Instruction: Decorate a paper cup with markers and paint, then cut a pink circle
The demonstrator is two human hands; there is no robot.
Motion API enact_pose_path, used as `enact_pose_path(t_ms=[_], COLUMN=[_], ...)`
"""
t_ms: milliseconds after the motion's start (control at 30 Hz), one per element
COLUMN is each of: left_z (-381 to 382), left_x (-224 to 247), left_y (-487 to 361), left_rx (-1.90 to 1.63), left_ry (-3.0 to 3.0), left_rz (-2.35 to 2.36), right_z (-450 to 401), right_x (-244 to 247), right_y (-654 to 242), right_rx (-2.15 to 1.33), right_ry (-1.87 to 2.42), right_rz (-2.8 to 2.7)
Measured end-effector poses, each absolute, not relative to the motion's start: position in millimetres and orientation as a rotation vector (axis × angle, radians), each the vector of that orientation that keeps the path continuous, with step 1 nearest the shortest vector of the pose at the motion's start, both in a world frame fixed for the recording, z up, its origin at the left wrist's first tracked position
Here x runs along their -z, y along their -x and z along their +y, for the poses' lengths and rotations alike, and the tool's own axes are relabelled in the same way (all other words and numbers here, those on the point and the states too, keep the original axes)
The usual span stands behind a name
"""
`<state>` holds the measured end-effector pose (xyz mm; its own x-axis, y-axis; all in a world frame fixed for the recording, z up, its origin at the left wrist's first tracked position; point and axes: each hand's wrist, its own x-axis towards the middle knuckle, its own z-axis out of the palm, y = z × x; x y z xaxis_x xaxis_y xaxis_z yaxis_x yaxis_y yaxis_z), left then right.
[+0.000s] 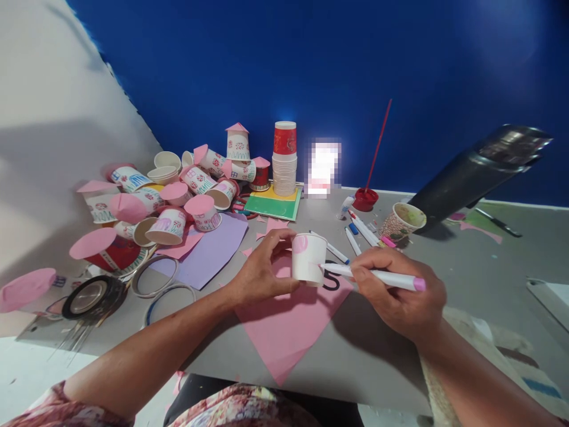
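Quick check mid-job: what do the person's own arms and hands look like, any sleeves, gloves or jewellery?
The left hand and right hand are gloveless, with no rings or watch visible. The left sleeve is mottled reddish pink and white, leaving the forearm bare. No right sleeve shows in view.

Broad deep-blue flat wall (200, 71) fills background; soft glow (284, 111) low near centre, hazy sheen (507, 26) upper right. Plain off-white wall (57, 71) at left, grey shadow (48, 154) across lower part; ragged diagonal edge where it meets blue. Flat grey tabletop (382, 370) runs back toward blue wall. Pale floor (26, 373) shows past table's front, lower left.
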<state>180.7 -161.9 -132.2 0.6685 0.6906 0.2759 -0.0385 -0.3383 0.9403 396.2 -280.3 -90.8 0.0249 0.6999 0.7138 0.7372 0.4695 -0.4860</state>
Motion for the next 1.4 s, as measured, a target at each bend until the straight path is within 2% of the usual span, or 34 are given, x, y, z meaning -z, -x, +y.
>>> enact_pose_path(t_ms=[1400], left_z=[-159.4], left_x=[127.6], left_y=[-180.1], left_rx=[-0.809], left_ry=[-1.664], left_rz=[0.537], right_z=[-285.6], right_x=[87.3], right_y=[-390.5], right_rx=[0.032], right_ry=[1.199], right_rz=[-1.709])
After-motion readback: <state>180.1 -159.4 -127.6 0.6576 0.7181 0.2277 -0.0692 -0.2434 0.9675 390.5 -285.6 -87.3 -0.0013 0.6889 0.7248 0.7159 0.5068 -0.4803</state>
